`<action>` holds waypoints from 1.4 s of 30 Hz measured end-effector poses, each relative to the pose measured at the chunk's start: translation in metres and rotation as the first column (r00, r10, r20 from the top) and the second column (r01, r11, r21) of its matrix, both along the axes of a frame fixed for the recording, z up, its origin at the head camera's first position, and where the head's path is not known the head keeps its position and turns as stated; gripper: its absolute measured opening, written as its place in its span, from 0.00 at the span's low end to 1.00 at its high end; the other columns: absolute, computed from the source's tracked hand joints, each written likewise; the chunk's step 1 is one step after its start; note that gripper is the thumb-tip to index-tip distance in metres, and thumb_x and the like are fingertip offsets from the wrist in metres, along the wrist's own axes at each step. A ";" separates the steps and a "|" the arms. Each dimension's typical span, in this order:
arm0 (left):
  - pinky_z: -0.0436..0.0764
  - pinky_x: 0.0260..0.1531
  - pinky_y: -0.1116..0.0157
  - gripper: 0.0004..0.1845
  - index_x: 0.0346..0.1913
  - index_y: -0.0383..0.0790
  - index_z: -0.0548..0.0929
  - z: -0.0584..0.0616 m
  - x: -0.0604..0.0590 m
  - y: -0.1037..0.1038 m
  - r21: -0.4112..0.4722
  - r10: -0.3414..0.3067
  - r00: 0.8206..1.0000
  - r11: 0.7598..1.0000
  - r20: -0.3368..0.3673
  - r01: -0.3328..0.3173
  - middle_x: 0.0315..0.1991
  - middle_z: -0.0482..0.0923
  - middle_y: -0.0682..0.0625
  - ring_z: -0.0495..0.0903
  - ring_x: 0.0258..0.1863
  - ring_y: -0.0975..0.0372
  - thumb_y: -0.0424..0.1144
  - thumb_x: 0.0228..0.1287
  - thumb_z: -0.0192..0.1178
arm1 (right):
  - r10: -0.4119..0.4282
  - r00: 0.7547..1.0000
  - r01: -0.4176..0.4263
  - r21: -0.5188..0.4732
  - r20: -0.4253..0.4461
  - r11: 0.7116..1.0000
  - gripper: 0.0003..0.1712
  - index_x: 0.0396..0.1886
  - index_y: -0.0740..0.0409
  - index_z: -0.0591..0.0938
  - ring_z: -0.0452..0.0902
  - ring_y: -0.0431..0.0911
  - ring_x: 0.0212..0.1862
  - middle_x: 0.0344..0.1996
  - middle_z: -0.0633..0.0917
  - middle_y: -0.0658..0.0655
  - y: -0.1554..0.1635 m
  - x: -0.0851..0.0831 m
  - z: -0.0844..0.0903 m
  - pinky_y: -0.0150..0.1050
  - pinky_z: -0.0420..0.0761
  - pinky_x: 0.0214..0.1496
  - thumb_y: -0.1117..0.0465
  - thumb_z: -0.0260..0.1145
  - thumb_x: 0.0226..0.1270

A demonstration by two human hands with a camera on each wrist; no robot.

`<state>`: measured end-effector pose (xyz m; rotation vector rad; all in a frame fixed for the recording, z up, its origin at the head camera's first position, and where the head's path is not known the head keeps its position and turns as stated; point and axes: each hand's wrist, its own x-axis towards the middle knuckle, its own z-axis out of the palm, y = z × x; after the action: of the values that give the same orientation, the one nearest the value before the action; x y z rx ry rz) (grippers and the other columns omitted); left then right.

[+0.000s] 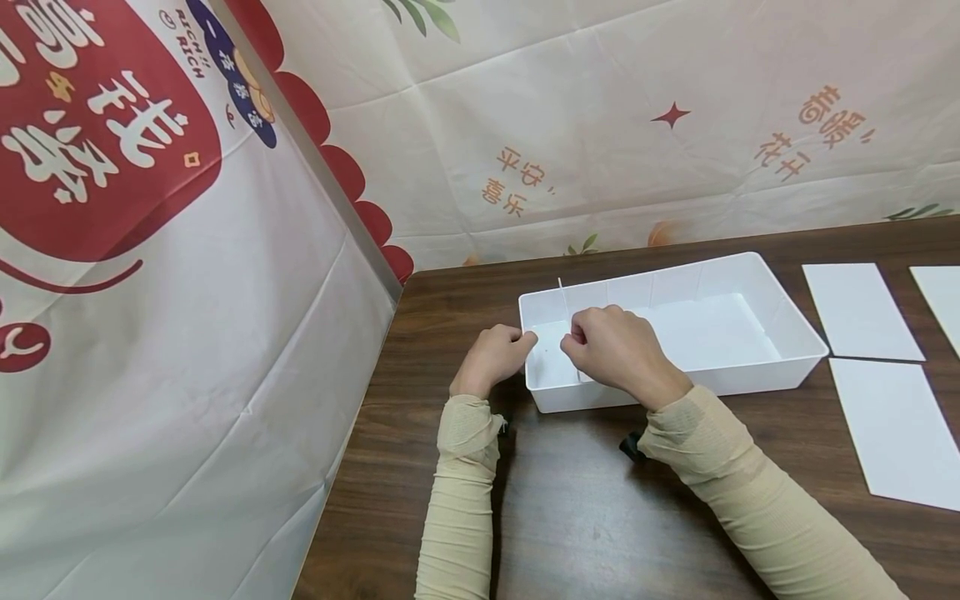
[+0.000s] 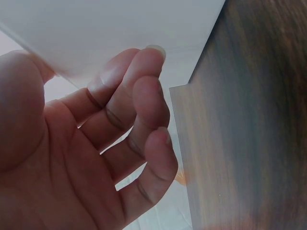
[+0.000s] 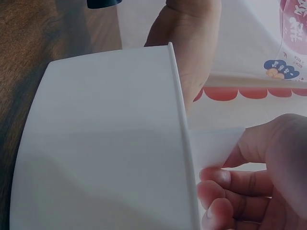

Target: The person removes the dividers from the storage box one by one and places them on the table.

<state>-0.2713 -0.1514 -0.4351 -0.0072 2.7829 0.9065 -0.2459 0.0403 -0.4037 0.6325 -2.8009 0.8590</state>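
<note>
A long white plastic bin (image 1: 720, 382) lies on the dark wooden table. At its left end my left hand (image 1: 491, 358) grips the short end wall, thumb over the rim and curled fingers (image 2: 148, 103) against the outside. My right hand (image 1: 618, 350) is over the left part of the bin and pinches a thin white divider panel (image 3: 216, 146) between thumb and fingers. In the head view the divider shows nearly edge-on, standing upright across the bin, partly behind the right hand. Whether its lower edge sits in a slot cannot be seen.
Flat white panels lie right of the bin: one at the back (image 1: 862, 310), one nearer (image 1: 896, 429), and another (image 1: 943, 300) cut by the frame edge. Printed fabric (image 1: 480, 100) hangs behind the table (image 1: 405, 467) and along its left side.
</note>
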 end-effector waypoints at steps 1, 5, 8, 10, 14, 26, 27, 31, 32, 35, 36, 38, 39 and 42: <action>0.70 0.26 0.63 0.21 0.24 0.44 0.82 0.000 0.000 0.000 0.000 0.001 1.000 1.000 -0.001 -0.001 0.22 0.79 0.50 0.74 0.25 0.59 0.50 0.70 0.47 | -0.001 1.000 0.001 -0.002 0.002 1.000 0.17 0.11 0.52 0.70 0.63 0.43 0.16 0.10 0.67 0.47 0.000 0.000 0.000 0.36 0.60 0.18 0.64 0.58 0.58; 0.71 0.27 0.63 0.21 0.25 0.44 0.82 0.000 0.000 0.000 -0.001 0.004 1.000 1.000 -0.001 -0.004 0.23 0.79 0.50 0.75 0.26 0.59 0.51 0.70 0.47 | 0.001 1.000 -0.001 -0.010 0.000 1.000 0.16 0.11 0.52 0.70 0.63 0.43 0.16 0.10 0.67 0.48 0.000 0.001 0.001 0.36 0.60 0.18 0.64 0.58 0.58; 0.71 0.28 0.62 0.21 0.27 0.44 0.83 0.000 0.000 0.000 0.004 0.007 1.000 1.000 0.007 -0.007 0.24 0.79 0.50 0.75 0.27 0.59 0.51 0.71 0.48 | 0.002 1.000 -0.002 -0.011 -0.008 1.000 0.16 0.11 0.52 0.71 0.63 0.42 0.16 0.10 0.68 0.48 0.000 0.001 0.001 0.36 0.60 0.18 0.64 0.58 0.58; 0.71 0.28 0.62 0.20 0.28 0.45 0.84 0.001 0.000 0.000 0.008 0.010 1.000 1.000 0.011 -0.010 0.25 0.80 0.50 0.76 0.27 0.59 0.51 0.71 0.48 | 0.001 1.000 -0.001 -0.011 -0.012 1.000 0.16 0.11 0.52 0.71 0.63 0.43 0.16 0.10 0.68 0.48 0.000 0.001 0.001 0.36 0.60 0.18 0.64 0.58 0.58; 0.71 0.28 0.62 0.20 0.28 0.44 0.84 0.001 0.001 0.000 0.005 0.008 1.000 1.000 0.013 -0.008 0.25 0.80 0.50 0.76 0.27 0.59 0.51 0.71 0.47 | -0.003 1.000 0.003 -0.009 -0.018 1.000 0.16 0.11 0.52 0.71 0.64 0.43 0.16 0.10 0.68 0.48 0.000 0.001 0.001 0.37 0.61 0.18 0.64 0.58 0.58; 0.70 0.27 0.63 0.21 0.27 0.44 0.84 0.001 0.001 0.000 0.006 0.003 1.000 1.000 0.004 -0.003 0.24 0.80 0.50 0.75 0.26 0.59 0.51 0.71 0.47 | -0.009 0.999 0.008 -0.014 -0.042 1.000 0.16 0.11 0.52 0.71 0.63 0.43 0.16 0.10 0.68 0.48 0.000 0.001 0.001 0.37 0.60 0.18 0.64 0.58 0.58; 0.70 0.26 0.63 0.21 0.27 0.44 0.83 0.001 0.001 0.000 0.003 0.000 1.000 1.000 0.002 0.000 0.24 0.79 0.50 0.75 0.26 0.59 0.50 0.70 0.47 | -0.009 0.999 0.008 -0.016 -0.044 1.000 0.16 0.11 0.52 0.71 0.63 0.43 0.16 0.10 0.68 0.48 0.000 0.001 0.001 0.37 0.60 0.18 0.64 0.58 0.58; 0.70 0.25 0.64 0.20 0.25 0.44 0.82 0.001 0.001 0.000 -0.010 -0.013 1.000 1.000 -0.008 0.013 0.22 0.79 0.51 0.74 0.24 0.60 0.50 0.69 0.47 | -0.006 0.999 0.005 -0.023 -0.048 1.000 0.16 0.11 0.51 0.70 0.64 0.42 0.16 0.10 0.68 0.47 -0.001 0.001 0.001 0.37 0.61 0.18 0.64 0.58 0.57; 0.70 0.25 0.65 0.20 0.24 0.44 0.82 0.001 0.001 -0.001 -0.012 -0.015 1.000 1.000 -0.009 0.014 0.22 0.79 0.51 0.74 0.24 0.60 0.49 0.69 0.47 | -0.006 0.999 0.005 -0.024 -0.049 1.000 0.16 0.10 0.51 0.70 0.64 0.42 0.16 0.10 0.68 0.47 -0.001 0.001 0.001 0.37 0.61 0.18 0.64 0.58 0.57; 0.70 0.24 0.65 0.20 0.24 0.45 0.81 0.000 0.001 -0.001 -0.011 -0.015 1.000 1.000 -0.009 0.015 0.22 0.78 0.52 0.74 0.24 0.61 0.49 0.69 0.47 | -0.005 0.999 0.004 -0.025 -0.051 1.000 0.16 0.10 0.51 0.70 0.64 0.42 0.16 0.10 0.68 0.47 -0.001 0.001 0.001 0.37 0.61 0.18 0.64 0.58 0.56; 0.70 0.24 0.65 0.20 0.23 0.45 0.81 0.000 0.001 0.000 -0.008 -0.013 1.000 1.000 -0.011 0.013 0.22 0.78 0.52 0.74 0.24 0.61 0.49 0.68 0.47 | -0.005 0.999 0.004 -0.025 -0.051 1.000 0.16 0.10 0.51 0.70 0.64 0.42 0.16 0.10 0.68 0.47 -0.001 0.002 0.002 0.37 0.61 0.18 0.64 0.58 0.56; 0.70 0.24 0.64 0.20 0.23 0.44 0.81 0.000 0.000 0.000 -0.005 -0.012 1.000 1.000 -0.012 0.012 0.21 0.78 0.51 0.74 0.23 0.61 0.49 0.68 0.47 | -0.005 0.999 0.003 -0.023 -0.051 1.000 0.16 0.11 0.51 0.70 0.64 0.42 0.16 0.10 0.68 0.47 -0.001 0.001 0.001 0.37 0.61 0.18 0.64 0.58 0.57; 0.69 0.24 0.64 0.20 0.22 0.44 0.80 0.000 0.000 0.000 -0.004 -0.012 1.000 1.000 -0.012 0.012 0.21 0.78 0.51 0.74 0.23 0.60 0.49 0.68 0.47 | -0.005 0.999 0.003 -0.022 -0.051 1.000 0.16 0.11 0.51 0.70 0.64 0.42 0.16 0.10 0.68 0.47 -0.001 0.001 0.001 0.37 0.61 0.18 0.64 0.58 0.57; 0.69 0.24 0.64 0.21 0.21 0.44 0.80 0.000 0.000 0.000 -0.003 -0.010 1.000 1.000 -0.016 0.009 0.20 0.77 0.51 0.74 0.23 0.60 0.49 0.68 0.47 | -0.006 0.999 0.005 -0.024 -0.054 1.000 0.16 0.11 0.51 0.70 0.64 0.42 0.16 0.10 0.68 0.47 0.000 0.001 0.001 0.37 0.61 0.18 0.64 0.58 0.57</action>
<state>-0.2712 -0.1514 -0.4348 0.0128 2.7963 0.9041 -0.2446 0.0399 -0.4023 0.6346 -2.7390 0.8600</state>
